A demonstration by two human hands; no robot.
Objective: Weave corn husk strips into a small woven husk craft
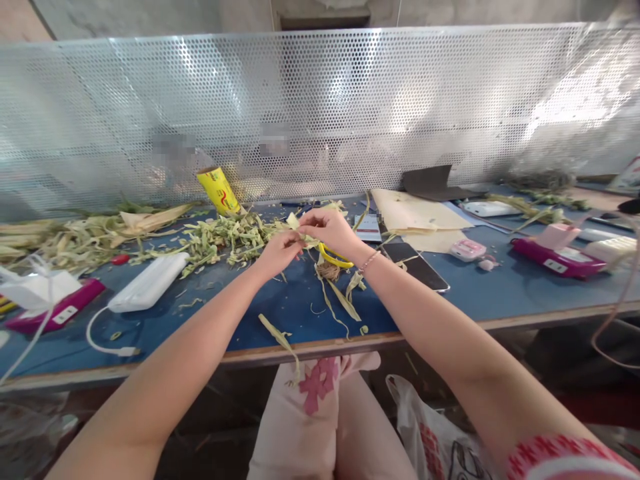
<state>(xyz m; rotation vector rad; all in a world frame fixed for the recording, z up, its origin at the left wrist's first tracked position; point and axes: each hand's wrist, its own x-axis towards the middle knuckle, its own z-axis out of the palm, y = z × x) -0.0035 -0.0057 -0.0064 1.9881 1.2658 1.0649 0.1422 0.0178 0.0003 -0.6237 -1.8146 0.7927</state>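
Note:
My left hand [281, 253] and my right hand [327, 228] meet above the blue table, their fingers pinched together. A small pale-green husk strip [293, 221] shows at the fingertips of both; the fingers hide most of it. Just below my right hand lies a yellow loop-shaped handle [336, 257], partly covered by the hand. Beside it sits a small coil of brown twine [329, 270] with loose husk strips [345, 301]. To the left of my hands spreads a pile of curled husk pieces [227, 235]. One long strip [278, 335] hangs over the table's front edge.
A yellow tube [219, 190] leans behind the pile. Left are a white power bank [149, 281] with a cable and a purple power strip [56, 307]. Right are a dark phone [413, 263], brown paper [417, 210] and another purple strip [557, 259]. A perforated metal screen [330, 100] stands behind.

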